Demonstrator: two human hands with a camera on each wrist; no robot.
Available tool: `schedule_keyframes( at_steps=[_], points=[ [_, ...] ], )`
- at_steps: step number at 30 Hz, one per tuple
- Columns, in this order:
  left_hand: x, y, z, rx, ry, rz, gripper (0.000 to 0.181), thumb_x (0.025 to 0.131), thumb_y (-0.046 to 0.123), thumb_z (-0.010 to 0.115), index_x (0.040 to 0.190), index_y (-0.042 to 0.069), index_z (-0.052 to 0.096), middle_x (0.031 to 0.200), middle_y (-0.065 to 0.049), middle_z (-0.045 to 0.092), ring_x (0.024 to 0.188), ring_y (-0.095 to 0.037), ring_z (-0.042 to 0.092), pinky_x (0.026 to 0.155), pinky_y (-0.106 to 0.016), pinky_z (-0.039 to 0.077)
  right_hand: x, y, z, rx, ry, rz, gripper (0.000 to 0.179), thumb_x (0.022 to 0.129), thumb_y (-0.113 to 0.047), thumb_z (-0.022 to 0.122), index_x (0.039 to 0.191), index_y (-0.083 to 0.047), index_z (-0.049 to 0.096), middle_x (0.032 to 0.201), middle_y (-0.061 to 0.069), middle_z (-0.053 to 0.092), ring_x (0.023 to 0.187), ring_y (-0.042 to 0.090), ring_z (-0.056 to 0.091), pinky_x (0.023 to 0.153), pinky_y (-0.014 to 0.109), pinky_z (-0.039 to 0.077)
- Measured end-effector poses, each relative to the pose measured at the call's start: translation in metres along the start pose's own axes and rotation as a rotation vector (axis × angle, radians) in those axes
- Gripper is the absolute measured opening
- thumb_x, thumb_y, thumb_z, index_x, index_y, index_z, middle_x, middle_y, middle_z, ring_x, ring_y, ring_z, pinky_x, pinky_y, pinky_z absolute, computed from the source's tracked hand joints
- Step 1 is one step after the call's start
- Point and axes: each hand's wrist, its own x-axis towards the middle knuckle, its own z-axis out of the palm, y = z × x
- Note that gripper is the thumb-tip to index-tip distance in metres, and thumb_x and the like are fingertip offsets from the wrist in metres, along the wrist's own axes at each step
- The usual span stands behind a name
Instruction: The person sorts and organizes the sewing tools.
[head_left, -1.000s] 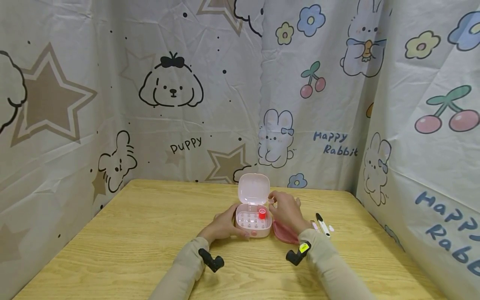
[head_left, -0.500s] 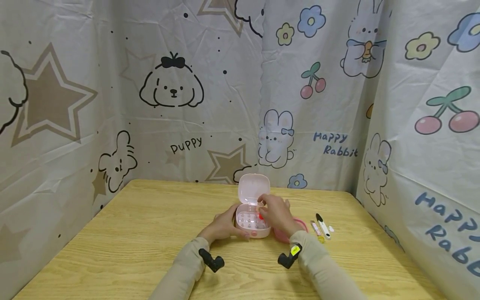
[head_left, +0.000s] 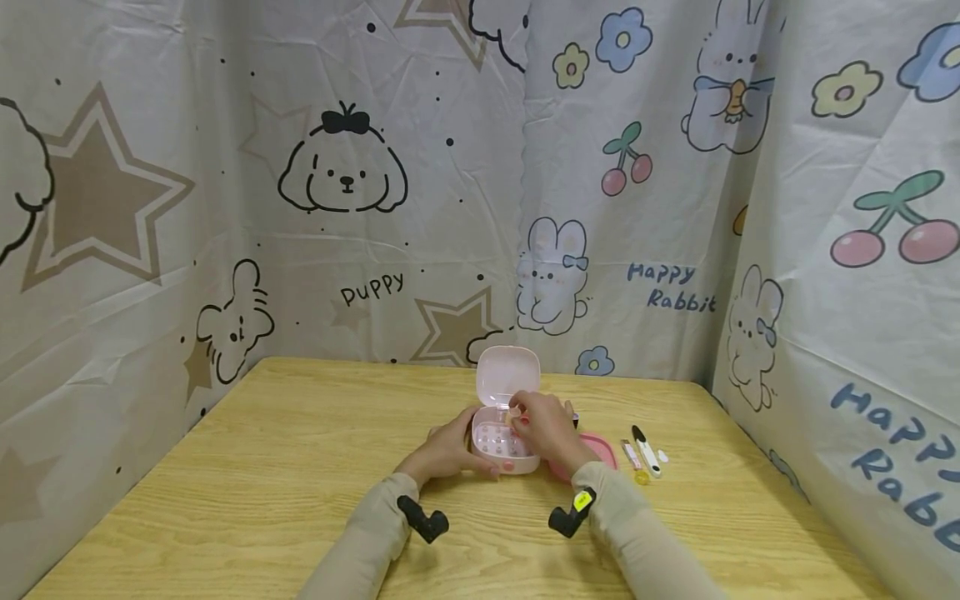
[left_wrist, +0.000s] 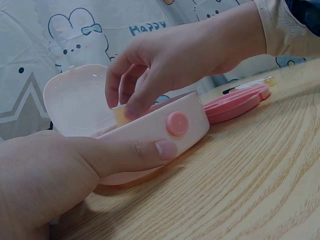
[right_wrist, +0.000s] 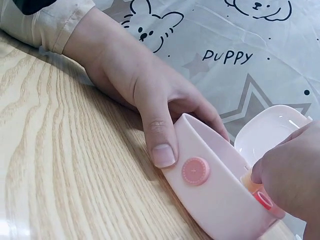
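The pink box [head_left: 506, 465] stands on the table with its lid [head_left: 508, 377] raised at its back. The left hand [head_left: 446, 446] grips the box's left side, thumb laid along the front wall and fingers round behind. The right hand [head_left: 547, 423] is over the box's right part, thumb and fingertips pinching a small pale-orange piece [left_wrist: 120, 116] at the opening. Inside the box, beside that piece, sits a red ring-shaped piece [right_wrist: 264, 200]. Just right of the box lies a pink tray-like piece [head_left: 606, 452]; farther right are a black-and-white tool [head_left: 647, 454], a slim pink-and-white item [head_left: 631, 456] and a small yellow round thing [head_left: 641, 477].

Under the box, the table [head_left: 247, 483] is pale wood with visible grain; behind and around it hangs a light curtain [head_left: 450, 208] printed with puppies, rabbits, stars and cherries.

The left wrist view shows the pinched piece plainly (the head view mostly hides it behind the fingers), while the right wrist view shows the red piece's hollow top.

A second ago the right hand was at the box's right edge, leaving the red piece uncovered; now it covers most of that piece. The box and left hand have stayed put.
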Motion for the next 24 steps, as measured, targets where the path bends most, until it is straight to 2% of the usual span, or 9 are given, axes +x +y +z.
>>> schedule_keyframes(
  at_steps=[6, 14, 24],
  points=[
    [0.0, 0.0, 0.0004, -0.004, -0.001, -0.013, 0.11, 0.069, 0.038, 0.099, 0.156, 0.01, 0.038, 0.149, -0.006, 0.053, 0.127, -0.026, 0.052, 0.11, -0.057, 0.03, 0.0005, 0.0011, 0.0051, -0.002, -0.011, 0.007, 0.02, 0.091, -0.014, 0.08, 0.11, -0.016, 0.075, 0.098, -0.002, 0.071, 0.096, 0.025, 0.062, 0.096, 0.065, 0.035],
    [0.0008, -0.0003, 0.0005, 0.027, 0.005, -0.006, 0.11, 0.068, 0.041, 0.098, 0.156, 0.011, 0.039, 0.148, -0.005, 0.054, 0.126, -0.027, 0.052, 0.109, -0.059, 0.029, -0.001, 0.0014, 0.0067, -0.034, -0.016, -0.005, 0.021, 0.09, -0.015, 0.082, 0.11, -0.015, 0.075, 0.095, -0.003, 0.071, 0.098, 0.027, 0.062, 0.101, 0.078, 0.026],
    [-0.0001, 0.0017, -0.0003, 0.002, 0.007, 0.004, 0.11, 0.069, 0.039, 0.099, 0.156, 0.009, 0.039, 0.146, -0.007, 0.056, 0.125, -0.027, 0.053, 0.108, -0.059, 0.029, -0.0006, -0.0003, 0.0056, -0.043, -0.042, 0.016, 0.021, 0.09, -0.015, 0.082, 0.111, -0.015, 0.076, 0.092, -0.003, 0.068, 0.095, 0.026, 0.059, 0.101, 0.075, 0.029]
  ],
)
